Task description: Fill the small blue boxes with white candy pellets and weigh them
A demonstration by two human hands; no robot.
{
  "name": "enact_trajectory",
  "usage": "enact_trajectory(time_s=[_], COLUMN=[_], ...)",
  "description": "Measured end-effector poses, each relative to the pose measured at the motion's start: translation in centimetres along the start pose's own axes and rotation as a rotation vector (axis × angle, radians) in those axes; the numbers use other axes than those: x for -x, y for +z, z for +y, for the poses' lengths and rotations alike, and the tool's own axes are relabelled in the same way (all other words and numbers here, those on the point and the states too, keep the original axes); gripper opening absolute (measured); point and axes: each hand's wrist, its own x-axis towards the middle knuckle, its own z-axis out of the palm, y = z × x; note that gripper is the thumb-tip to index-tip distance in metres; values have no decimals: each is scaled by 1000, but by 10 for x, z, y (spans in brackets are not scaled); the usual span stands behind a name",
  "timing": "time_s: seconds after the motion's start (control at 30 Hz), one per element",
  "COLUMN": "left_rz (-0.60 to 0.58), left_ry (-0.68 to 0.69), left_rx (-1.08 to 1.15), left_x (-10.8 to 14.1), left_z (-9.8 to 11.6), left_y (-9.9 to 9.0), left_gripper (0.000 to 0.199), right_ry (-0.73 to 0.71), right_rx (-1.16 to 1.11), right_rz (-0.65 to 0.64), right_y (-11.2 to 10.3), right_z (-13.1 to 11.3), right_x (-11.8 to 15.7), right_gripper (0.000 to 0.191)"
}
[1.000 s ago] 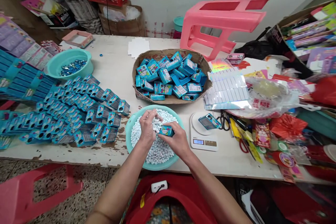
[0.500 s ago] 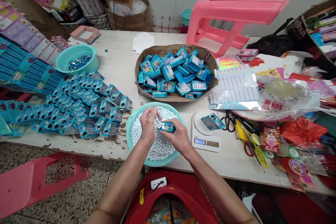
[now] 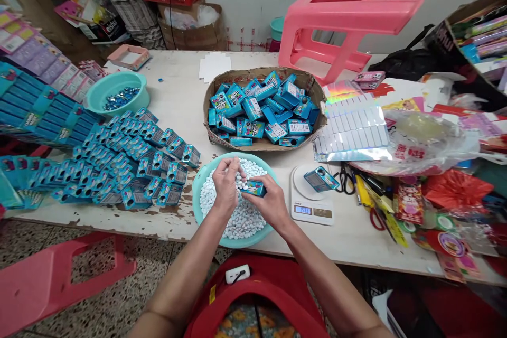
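Over a turquoise basin [image 3: 197,211] of small white candies [image 3: 242,222], my right hand [image 3: 272,202] grips a small blue candy box [image 3: 255,188], tilted with one end toward my other hand. My left hand [image 3: 225,182] is closed at that end, its fingers curled around some white candies [image 3: 240,178]. A white digital scale [image 3: 312,212] stands just right of the basin, its display lit. Another blue box [image 3: 320,179] lies on the scale's round plate. Beyond the basin, a cut-down cardboard box [image 3: 263,145] is heaped with blue candy boxes [image 3: 253,108].
Rows of blue boxes [image 3: 130,158] with round holes cover the table's left. Behind them is a turquoise bowl [image 3: 142,96] of shiny blue pieces. Scissors [image 3: 345,182], plastic bags [image 3: 420,142] and packaging crowd the right. A pink stool [image 3: 336,16] lies at the back.
The view has shifted slightly. Both hands stay together over the basin, the right still on the box and the left still at its end.
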Motion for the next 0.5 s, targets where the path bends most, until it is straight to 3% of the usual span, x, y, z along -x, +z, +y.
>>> enact_trajectory(time_s=[0.3, 0.5], left_rz=[-12, 27], left_ry=[0, -16], left_rx=[-8, -171], left_x=[-1, 10], left_z=[-4, -2], left_y=[-2, -5], left_gripper=[24, 18], right_ry=[-2, 20], right_rx=[1, -45], right_rz=[26, 12], right_y=[5, 4], right_z=[-1, 2], right_x=[-1, 10], right_gripper=[30, 31])
